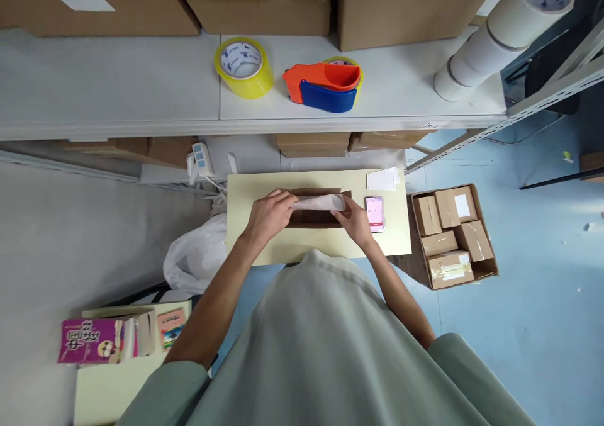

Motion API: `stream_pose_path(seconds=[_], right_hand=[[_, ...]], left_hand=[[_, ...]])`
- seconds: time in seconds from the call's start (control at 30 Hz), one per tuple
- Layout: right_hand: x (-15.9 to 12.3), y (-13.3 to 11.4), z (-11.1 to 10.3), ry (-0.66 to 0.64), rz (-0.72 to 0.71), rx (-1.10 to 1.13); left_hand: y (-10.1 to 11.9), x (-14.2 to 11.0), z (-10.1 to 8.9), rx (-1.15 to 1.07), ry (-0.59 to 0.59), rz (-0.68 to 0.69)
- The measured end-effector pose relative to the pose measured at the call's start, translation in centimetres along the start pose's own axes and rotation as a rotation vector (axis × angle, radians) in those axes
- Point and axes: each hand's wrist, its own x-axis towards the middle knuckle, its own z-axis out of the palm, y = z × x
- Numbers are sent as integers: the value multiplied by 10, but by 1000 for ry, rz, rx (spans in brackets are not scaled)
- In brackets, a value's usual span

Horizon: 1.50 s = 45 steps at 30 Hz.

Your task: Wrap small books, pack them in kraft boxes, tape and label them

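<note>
An open cardboard box (314, 220) stands on the pale yellow table (245, 190) in front of me. Across its opening lies a long, whitish translucent wrapped bundle (321, 202); what is inside the wrap I cannot make out. My left hand (274, 212) is closed on the bundle's left end, with the fingers curled over it. At the other end, my right hand (353, 218) pinches the wrap between thumb and fingers. A lit phone (375, 213) lies just right of my right hand, with white paper slips (381, 180) beyond it.
Above the table, a shelf (141, 86) carries a yellow tape roll (255, 83), an orange-and-blue tape dispenser (325, 89), stacked white rolls (503, 36) and large cartons. A carton of several small boxes (436, 245) sits right; a white plastic bag (198, 256) and books (92, 341) are left.
</note>
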Motion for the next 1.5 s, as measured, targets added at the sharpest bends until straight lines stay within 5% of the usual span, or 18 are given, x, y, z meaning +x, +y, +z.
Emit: stream_pose_path(seconds=[0.43,0.53,0.77,0.9,1.27,1.5], right_hand=[[29,-7,13,-185,-43,-431],[25,-3,6,-123,-80,-398],[-6,19,-22,183,-22,-243],[-18,27,-24,166,70,-207],[-28,6,0,109,4,-208],[-22,3,16,-53,-43,-372]], left_hand=[[4,15,26,41,-271,-100],[0,10,28,-3,-201,-170],[-30,-33,40,-134,210,-369],[-44,-51,56,-215,234,-488],[-24,-58,69,-393,203,-325],[-14,-52,74,-390,-11,-208]])
